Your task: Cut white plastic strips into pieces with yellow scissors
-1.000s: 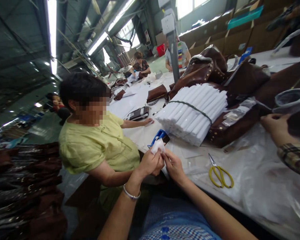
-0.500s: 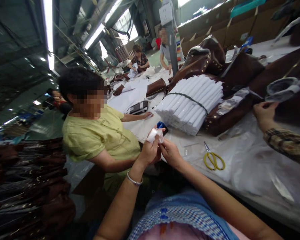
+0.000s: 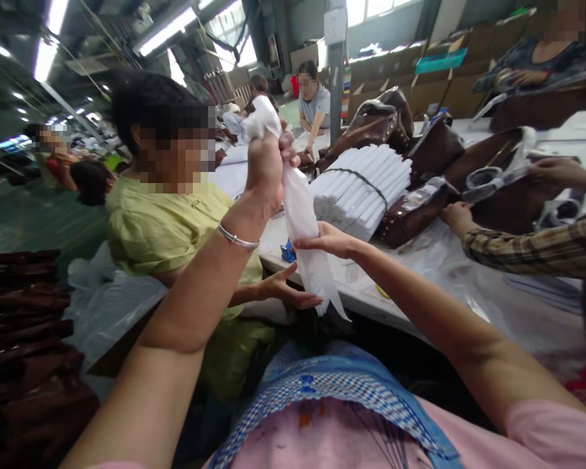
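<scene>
My left hand (image 3: 267, 166), raised and wearing a silver bangle at the wrist, is closed around the upper part of a long bunched white sheet (image 3: 299, 198), thin like tissue or soft plastic. Its top end sticks out above my fist, and the rest hangs down at a slant. Lower down, my right hand (image 3: 326, 240) grips the same sheet between thumb and fingers. Just below, a co-worker's open hand (image 3: 293, 290) reaches palm-up beside the sheet's loose end. A small blue object (image 3: 288, 251) sits on the table edge behind the sheet.
A co-worker in a yellow-green top (image 3: 170, 228) sits close at left. A bundle of white paper rolls (image 3: 361, 185) tied with a dark cord lies on the table, beside brown leather bags (image 3: 493, 153). A plaid sleeve (image 3: 532, 251) reaches in from the right. Yellow-handled scissors (image 3: 382, 291) are partly hidden.
My left hand has risen, drawing the small folded white piece out into a long strip. My right hand has moved up slightly along it. The co-worker's hand now shows open below.
</scene>
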Demonstrator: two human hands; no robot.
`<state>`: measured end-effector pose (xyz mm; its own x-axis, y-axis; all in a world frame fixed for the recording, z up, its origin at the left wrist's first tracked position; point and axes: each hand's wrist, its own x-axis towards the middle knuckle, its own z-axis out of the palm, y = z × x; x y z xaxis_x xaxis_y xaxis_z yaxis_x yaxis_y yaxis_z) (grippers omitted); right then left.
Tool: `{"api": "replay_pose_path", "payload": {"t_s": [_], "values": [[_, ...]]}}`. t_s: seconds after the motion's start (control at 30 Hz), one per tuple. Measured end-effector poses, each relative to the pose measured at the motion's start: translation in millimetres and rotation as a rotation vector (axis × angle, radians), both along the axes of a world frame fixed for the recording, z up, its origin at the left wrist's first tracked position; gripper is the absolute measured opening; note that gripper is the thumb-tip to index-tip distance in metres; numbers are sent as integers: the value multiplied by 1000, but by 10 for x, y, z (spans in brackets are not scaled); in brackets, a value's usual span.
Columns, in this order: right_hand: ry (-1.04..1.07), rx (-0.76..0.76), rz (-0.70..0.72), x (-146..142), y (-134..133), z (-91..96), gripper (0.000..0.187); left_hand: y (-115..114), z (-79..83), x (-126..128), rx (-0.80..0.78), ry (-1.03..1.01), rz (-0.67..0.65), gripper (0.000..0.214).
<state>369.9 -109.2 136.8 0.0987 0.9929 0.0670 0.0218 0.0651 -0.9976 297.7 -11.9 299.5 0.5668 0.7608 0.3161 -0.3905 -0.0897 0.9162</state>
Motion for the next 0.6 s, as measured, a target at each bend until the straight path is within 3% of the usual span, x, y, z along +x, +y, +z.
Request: {"api": "replay_pose_path", "payload": {"t_s": [0.13, 0.2, 0.33, 0.47, 0.53, 0.6], "values": [[84, -33, 2, -163, 23, 121, 53, 128, 447, -111, 34, 6, -3, 50], [86, -9, 71, -210, 34, 131, 53, 236, 621, -184, 83, 34, 9, 60], [114, -7, 207, -260, 11, 69, 46, 507, 930, -384, 212, 59, 76, 64], [154, -36, 224, -309, -67, -13, 43, 722, 1174, -654, 188, -29, 105, 61], [147, -47, 245, -339, -110, -47, 44, 812, 1243, -810, 187, -65, 129, 71], [138, -74, 268, -373, -149, -86, 44, 911, 1267, -983, 200, -67, 174, 66]]}}
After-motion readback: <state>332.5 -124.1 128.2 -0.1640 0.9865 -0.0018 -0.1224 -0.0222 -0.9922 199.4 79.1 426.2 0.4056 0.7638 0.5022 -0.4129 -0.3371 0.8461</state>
